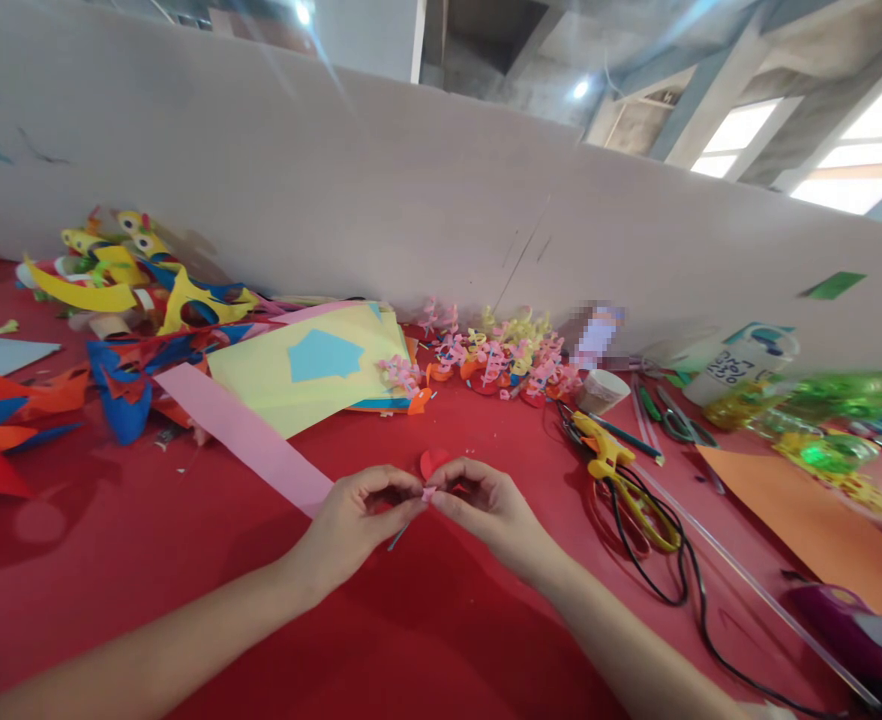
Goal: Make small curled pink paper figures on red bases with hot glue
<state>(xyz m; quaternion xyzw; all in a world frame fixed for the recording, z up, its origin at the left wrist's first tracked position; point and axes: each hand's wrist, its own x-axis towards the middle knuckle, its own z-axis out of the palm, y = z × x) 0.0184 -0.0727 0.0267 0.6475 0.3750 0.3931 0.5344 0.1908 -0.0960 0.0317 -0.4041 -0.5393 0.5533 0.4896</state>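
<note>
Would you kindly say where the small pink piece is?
The small pink piece is below the head view's centre, held between the left hand and right hand.

Pink bit [428,494] between left hand [366,512] and right hand [490,505]: mostly covered by fingertips, too small to tell shape. Red disc [433,461] behind it, lower part hidden. Purple tool [850,635] cut off at right edge, blurry. Orange sheet [808,520] and pale blue sheet [2,353] run out of frame, right and left. Upright item [597,338] by the wall [381,190] pixelated, unidentifiable. Bottle [737,370] lettering unreadable.
</note>
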